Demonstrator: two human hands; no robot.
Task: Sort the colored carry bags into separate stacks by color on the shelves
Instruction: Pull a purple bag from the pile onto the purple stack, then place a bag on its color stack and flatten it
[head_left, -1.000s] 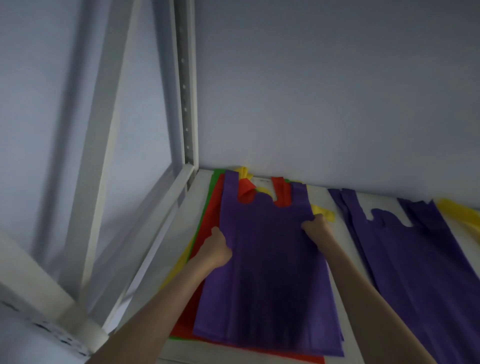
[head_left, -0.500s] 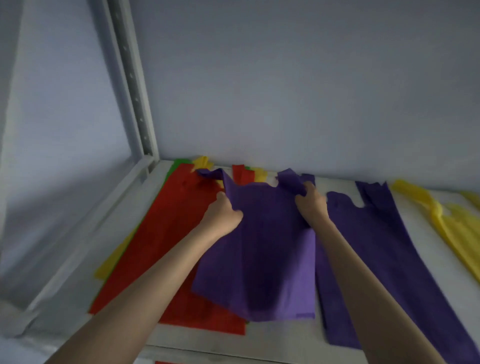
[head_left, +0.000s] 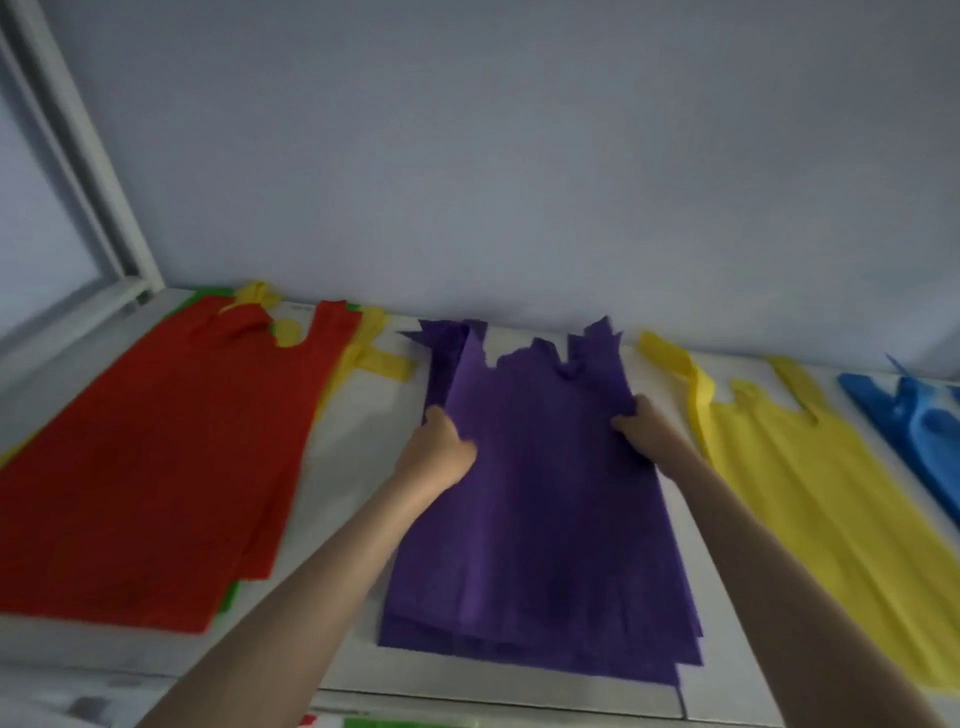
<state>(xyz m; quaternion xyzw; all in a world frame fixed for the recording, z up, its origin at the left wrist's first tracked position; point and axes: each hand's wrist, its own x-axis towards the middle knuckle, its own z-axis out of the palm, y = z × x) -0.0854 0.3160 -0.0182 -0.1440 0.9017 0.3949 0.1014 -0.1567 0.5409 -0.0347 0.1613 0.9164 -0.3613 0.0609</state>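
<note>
A: White metal first: the shelf (head_left: 363, 441) spans the whole width, its bare top showing between the piles, with a slanted upright post (head_left: 78, 150) at the far left and a pale wall (head_left: 519, 156) behind.

B: And the biggest pile on it?

A: The red bags (head_left: 156, 457) on the left, lying flat, handles toward the wall. Green (head_left: 228, 597) peeks out under their near right corner, and yellow handles (head_left: 374, 353) poke out at the top and right side (a mixed heap, by the look of its edges).

B: Next?

A: The purple carry bag (head_left: 545, 519) in the middle, resting on more purple bags whose edges show along its left side and near end. It is well apart from the red pile and just beside the yellow bags (head_left: 810, 509) on its right. Farther right, blue bags (head_left: 914, 421) run off the frame.

B: The hands?

A: Both are on the purple one. The left hand (head_left: 436, 452) has its fingers curled, gripping the bag's left edge near the handles. The right hand (head_left: 649, 431) pinches the right edge, where the fabric bunches up at its fingertips.

B: Anything smaller?

A: Slivers of red and green show below the shelf's front edge, too cropped to identify.
</note>
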